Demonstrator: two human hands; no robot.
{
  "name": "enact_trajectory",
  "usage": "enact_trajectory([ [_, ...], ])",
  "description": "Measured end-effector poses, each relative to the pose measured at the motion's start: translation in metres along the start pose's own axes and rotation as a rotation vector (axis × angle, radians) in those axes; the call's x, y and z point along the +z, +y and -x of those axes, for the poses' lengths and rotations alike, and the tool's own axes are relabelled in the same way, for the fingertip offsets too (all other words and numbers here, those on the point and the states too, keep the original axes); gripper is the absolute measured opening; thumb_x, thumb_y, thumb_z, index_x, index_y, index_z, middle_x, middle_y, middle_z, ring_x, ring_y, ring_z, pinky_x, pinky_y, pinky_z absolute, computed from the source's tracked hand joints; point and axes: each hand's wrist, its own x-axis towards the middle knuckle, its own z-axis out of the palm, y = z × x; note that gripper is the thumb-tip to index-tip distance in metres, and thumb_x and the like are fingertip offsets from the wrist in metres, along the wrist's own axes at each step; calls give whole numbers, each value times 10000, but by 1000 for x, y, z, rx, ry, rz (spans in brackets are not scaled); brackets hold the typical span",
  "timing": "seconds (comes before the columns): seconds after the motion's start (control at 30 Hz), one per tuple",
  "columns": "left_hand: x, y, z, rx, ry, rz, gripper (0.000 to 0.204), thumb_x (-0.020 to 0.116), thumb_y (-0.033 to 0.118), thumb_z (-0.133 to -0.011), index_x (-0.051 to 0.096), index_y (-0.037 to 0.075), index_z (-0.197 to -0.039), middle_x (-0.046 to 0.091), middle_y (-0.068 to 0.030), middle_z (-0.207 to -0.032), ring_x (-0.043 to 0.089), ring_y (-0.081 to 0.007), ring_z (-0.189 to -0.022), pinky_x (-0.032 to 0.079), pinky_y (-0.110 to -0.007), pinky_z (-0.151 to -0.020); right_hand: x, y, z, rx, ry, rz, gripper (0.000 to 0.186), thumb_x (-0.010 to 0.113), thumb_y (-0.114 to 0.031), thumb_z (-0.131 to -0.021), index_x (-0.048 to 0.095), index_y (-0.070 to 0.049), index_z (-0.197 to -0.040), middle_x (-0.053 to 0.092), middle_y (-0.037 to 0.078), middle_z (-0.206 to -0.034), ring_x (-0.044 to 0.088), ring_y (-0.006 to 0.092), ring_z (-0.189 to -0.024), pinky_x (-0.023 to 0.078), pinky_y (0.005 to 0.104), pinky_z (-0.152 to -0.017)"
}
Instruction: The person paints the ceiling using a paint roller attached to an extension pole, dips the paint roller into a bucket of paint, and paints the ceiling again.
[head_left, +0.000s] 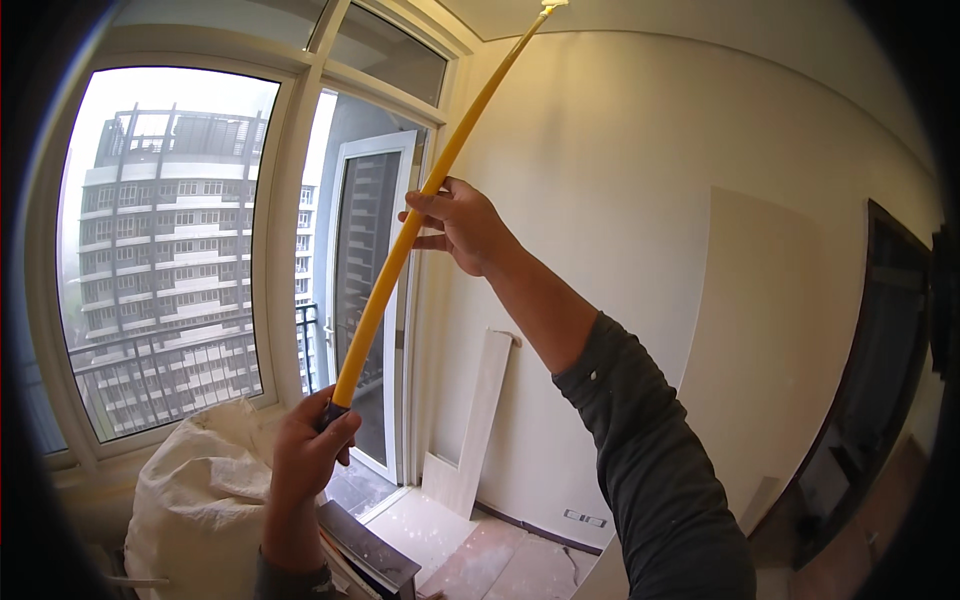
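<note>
Low on slanting yellow pole [376, 310], left hand [307, 440] clamped round it; farther up, right hand [460, 226] grips it.

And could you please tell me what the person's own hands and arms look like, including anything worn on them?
The right hand and left hand are bare, with no glove, ring or watch showing. The right sleeve is dark grey and creased, ending partway up the forearm, with a small pale spot near its edge. Little of the dark left sleeve shows.
</note>
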Motion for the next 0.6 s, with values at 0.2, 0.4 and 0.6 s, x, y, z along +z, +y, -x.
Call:
enact_trajectory([
  [0.2,45,-20,-64,-8,-32,-19,404,713,169,-938,616,-77,-1243,570,1,-686,520,-60,-532,446,-223,-498,-61,23,-37,53,91,-31,497,736,-272,-929,514,26,-1259,588,122,-1128,626,262,-1120,562,463,-956],
  [0.4,82,-34,-109,-11,-66,-65,391,713,210,-944,639,-59,-1218,564,9,-674,505,-56,-518,444,-224,-503,-107,40,-59,52,225,-48,495,741,-252,-924,522,19,-1274,579,124,-1166,626,268,-1135,561,434,-934],
  [0.6,102,-41,-123,-12,-79,-19,393,706,205,-948,634,-66,-1222,554,10,-667,505,-56,-518,451,-224,-504,-127,49,-65,59,269,-51,491,732,-243,-928,512,17,-1282,575,123,-1172,620,274,-1154,563,439,-927],
])
